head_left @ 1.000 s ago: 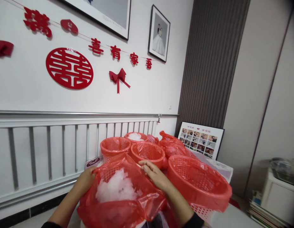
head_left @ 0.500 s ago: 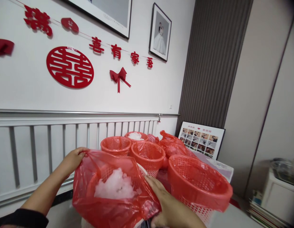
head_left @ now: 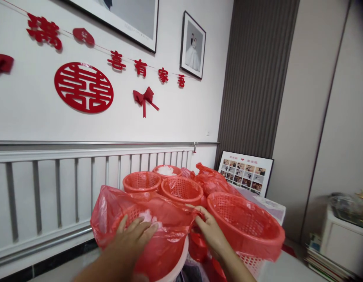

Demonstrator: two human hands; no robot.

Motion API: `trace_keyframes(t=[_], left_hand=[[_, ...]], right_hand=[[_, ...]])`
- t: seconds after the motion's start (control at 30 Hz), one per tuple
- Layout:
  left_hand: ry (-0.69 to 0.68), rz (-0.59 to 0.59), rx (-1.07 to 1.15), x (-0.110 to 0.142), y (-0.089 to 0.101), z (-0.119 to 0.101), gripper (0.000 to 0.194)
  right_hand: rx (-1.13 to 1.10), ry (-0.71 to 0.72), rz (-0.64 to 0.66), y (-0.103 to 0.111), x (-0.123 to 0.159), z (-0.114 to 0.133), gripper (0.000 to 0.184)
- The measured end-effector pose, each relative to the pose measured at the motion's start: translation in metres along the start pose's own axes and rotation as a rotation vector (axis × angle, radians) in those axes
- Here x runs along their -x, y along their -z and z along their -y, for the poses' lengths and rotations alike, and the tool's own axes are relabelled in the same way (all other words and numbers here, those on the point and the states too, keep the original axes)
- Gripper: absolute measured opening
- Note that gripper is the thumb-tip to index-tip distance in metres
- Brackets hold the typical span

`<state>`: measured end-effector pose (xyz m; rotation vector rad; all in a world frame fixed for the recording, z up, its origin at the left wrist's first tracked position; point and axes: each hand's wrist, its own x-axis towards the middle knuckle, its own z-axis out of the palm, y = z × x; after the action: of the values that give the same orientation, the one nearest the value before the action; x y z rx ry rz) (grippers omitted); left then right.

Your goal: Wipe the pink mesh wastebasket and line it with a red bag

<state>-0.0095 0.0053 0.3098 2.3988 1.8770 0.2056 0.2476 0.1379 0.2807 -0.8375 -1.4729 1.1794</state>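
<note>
In front of me a thin red plastic bag lines a basket with a pale rim. White fluffy stuff shows in the bag's mouth, partly covered by a fold of plastic. My left hand lies over the near side of the mouth, fingers stretched out and apart, against the plastic. On the other side, my right hand pinches the bag's gathered edge between thumb and fingers and pulls it taut. Below my hands, much of the basket is hidden by the plastic.
Several bag-lined baskets stand close by: a big one on the right, a middle one, a left one and a far one holding white stuff. Behind lies a crumpled red bag. A radiator runs along the wall.
My left hand has let go of the bag's far left corner and come down over its mouth. My right hand now lifts the right edge, and plastic covers more of the white stuff.
</note>
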Motion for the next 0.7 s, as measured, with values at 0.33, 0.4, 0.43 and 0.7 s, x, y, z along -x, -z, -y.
trace_keyframes(t=[0.33, 0.4, 0.43, 0.7], left_hand=[[-0.140, -0.308, -0.199, -0.065, 0.006, 0.012, 0.030], [-0.178, -0.293, -0.158, -0.073, 0.009, 0.014, 0.029], [-0.169, -0.277, -0.138, -0.077, 0.010, 0.016, 0.030], [-0.049, -0.263, 0.021, -0.085, 0.009, 0.005, 0.025]], right_hand=[[-0.001, 0.020, 0.233, -0.009, 0.014, -0.006, 0.011], [0.049, 0.043, 0.305, -0.008, 0.016, 0.000, 0.007], [0.050, 0.051, 0.336, -0.008, 0.017, 0.004, 0.007], [0.429, 0.142, 0.295, -0.051, 0.019, -0.003, 0.123]])
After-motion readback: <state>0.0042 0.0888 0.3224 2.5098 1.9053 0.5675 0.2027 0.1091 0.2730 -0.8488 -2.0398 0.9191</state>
